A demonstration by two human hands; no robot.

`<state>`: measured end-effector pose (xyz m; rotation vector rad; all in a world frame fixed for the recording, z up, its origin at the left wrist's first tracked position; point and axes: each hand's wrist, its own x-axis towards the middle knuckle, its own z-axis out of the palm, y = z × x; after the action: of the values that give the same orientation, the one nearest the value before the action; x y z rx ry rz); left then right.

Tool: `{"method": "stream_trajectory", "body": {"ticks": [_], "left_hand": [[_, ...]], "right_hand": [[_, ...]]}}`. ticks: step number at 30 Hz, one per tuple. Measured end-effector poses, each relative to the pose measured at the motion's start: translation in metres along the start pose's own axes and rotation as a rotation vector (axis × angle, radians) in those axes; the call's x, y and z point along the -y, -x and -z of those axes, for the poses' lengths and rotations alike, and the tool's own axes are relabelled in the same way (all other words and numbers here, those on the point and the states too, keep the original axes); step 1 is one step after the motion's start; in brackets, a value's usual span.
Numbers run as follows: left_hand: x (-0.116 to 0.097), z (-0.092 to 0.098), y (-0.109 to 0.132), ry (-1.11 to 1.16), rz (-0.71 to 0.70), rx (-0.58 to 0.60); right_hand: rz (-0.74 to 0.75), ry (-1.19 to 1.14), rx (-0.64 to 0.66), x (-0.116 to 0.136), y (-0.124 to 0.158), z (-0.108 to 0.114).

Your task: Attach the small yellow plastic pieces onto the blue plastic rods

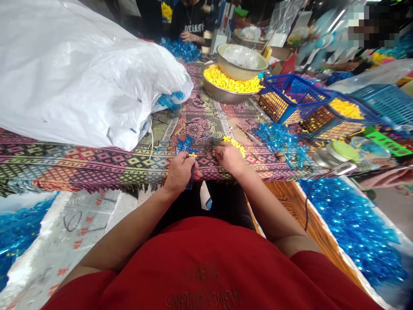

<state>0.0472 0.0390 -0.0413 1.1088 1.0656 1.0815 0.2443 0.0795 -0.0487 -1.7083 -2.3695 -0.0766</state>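
Observation:
My left hand [180, 172] is closed around a clear blue plastic piece [189, 183] with a small yellow part [192, 154] at its top, held at the near edge of the patterned table cloth [97, 163]. My right hand [229, 158] lies just to the right, fingers curled and pinching at a small pile of yellow parts [235, 144]. What the right fingertips grip is too small to see. A few loose blue pieces [187, 143] lie on the cloth just beyond both hands.
A big white plastic sack [77, 73] fills the left of the table. A metal bowl of yellow parts [230, 86], blue baskets [290, 97] and more blue pieces [280, 137] sit right. Boxes of blue pieces [351, 224] flank me. Another person [192, 26] sits opposite.

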Motion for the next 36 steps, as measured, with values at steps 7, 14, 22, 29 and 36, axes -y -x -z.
{"method": "stream_trajectory", "body": {"ticks": [7,14,22,29,36], "left_hand": [[-0.001,0.001,0.000,-0.004,-0.002,0.018],[-0.002,0.001,-0.001,-0.008,-0.003,0.025],[-0.001,0.001,-0.002,-0.015,-0.007,0.019],[-0.002,0.000,-0.002,-0.007,0.007,0.016],[-0.003,0.000,-0.002,0.001,0.013,0.017]], "right_hand": [[0.079,-0.265,-0.064,-0.013,0.002,-0.002],[0.094,-0.324,-0.071,-0.015,0.004,-0.001],[0.087,-0.498,-0.045,-0.006,0.015,0.009],[0.182,-0.389,-0.031,-0.005,0.019,0.002],[0.160,-0.331,-0.045,-0.008,0.026,0.002]]}}
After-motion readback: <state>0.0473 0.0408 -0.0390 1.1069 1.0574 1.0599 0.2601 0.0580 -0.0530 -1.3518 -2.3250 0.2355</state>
